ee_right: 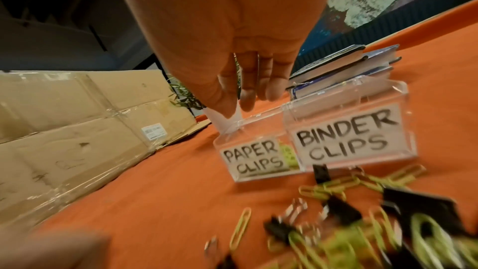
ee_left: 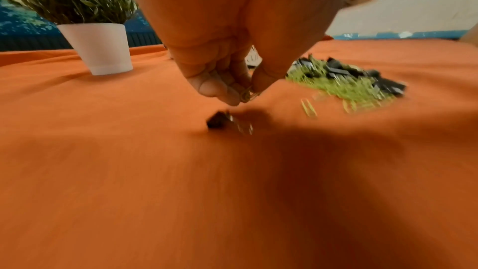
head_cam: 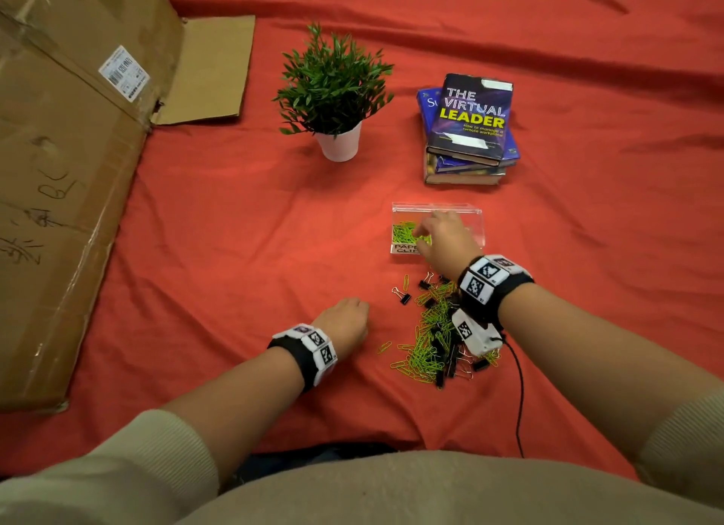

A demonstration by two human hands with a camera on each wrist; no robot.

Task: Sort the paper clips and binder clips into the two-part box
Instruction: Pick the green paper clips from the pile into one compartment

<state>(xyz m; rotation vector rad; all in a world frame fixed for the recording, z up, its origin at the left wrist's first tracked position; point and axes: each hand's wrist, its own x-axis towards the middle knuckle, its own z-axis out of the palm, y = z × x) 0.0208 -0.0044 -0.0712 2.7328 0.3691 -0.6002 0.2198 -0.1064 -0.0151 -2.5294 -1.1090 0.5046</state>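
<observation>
head overhead, wrists low, close

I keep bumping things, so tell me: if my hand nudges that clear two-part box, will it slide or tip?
Probably slide. The clear two-part box looks thin-walled and light, holding only a few paper clips in one side, on smooth red cloth. Its raised lid may make it tip backward if the right hand pushes high.

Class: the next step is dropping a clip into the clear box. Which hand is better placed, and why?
The right hand. It hangs, fingers relaxed, over the clear plastic two-part box, above the paper-clip side. The left hand is curled near the red cloth, well short of the box.
</observation>
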